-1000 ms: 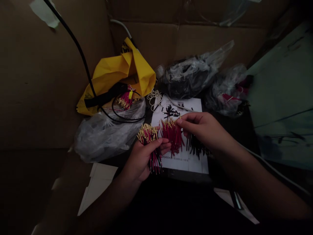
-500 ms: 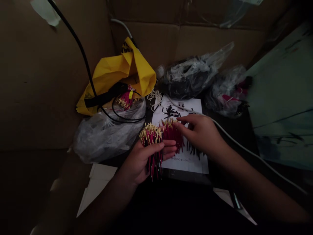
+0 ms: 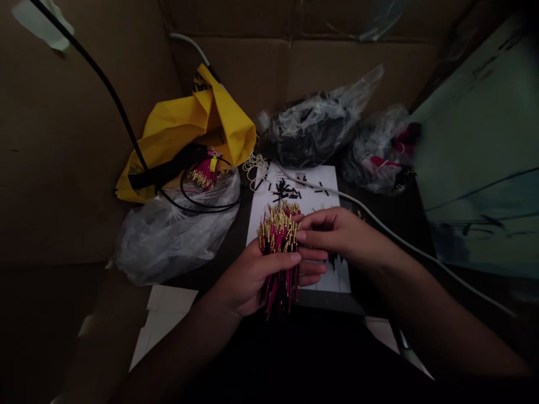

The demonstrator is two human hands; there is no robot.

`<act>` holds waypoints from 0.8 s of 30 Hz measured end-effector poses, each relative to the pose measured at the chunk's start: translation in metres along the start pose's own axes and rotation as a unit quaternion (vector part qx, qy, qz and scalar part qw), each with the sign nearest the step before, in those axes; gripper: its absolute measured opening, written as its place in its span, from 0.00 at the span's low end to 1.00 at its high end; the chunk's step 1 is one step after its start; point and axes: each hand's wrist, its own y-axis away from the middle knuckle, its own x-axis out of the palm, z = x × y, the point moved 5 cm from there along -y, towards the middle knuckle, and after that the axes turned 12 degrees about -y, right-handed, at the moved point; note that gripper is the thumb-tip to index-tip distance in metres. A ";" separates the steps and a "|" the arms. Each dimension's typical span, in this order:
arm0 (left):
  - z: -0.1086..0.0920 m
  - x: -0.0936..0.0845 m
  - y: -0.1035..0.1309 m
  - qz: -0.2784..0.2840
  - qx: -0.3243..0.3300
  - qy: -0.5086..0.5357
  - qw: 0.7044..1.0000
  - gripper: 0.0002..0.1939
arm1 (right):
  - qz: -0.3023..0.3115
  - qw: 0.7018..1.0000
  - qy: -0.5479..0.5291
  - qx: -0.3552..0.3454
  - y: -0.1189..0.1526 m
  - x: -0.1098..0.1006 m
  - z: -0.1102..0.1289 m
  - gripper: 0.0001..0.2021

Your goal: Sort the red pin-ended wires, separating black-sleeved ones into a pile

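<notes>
My left hand (image 3: 252,275) is wrapped round a thick bundle of red and black wires (image 3: 278,280) with gold pin ends pointing up and away from me. Its thumb lies across the front of the bundle, and its fingertips stick out on the right. Thumb and fingers of my right hand (image 3: 332,230) are pinched together at the bundle's right edge, by the gold ends. Whatever lies between those fingertips is too small to make out. Just behind the bundle, more gold-tipped red wires (image 3: 291,207) show, mostly hidden. Short black tube pieces (image 3: 286,191) lie scattered on a printed sheet (image 3: 326,174).
At left sit a yellow bag (image 3: 168,120), another wire bundle (image 3: 204,171) and a crumpled clear bag (image 3: 168,241). Pale rubber bands (image 3: 256,165) lie beside the sheet. Two plastic bags (image 3: 311,132) stand behind it. A grey cable (image 3: 379,216) crosses the right side.
My left hand has carried the wire bundle rightward, over the wires on the sheet. My right hand's fingertips have drawn back toward me to the bundle's edge. The view has shifted slightly.
</notes>
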 end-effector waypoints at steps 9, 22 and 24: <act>0.001 0.010 -0.015 -0.044 0.011 -0.002 0.999 0.16 | -0.052 0.997 -0.065 0.001 0.009 -0.018 -0.002 0.08; 0.000 0.010 -0.025 -0.113 0.025 -0.043 0.992 0.15 | -0.112 0.992 -0.040 -0.037 0.013 -0.030 0.002 0.13; -0.001 0.008 -0.025 -0.125 0.029 -0.050 0.991 0.15 | -0.121 0.991 -0.032 -0.048 0.014 -0.030 0.006 0.13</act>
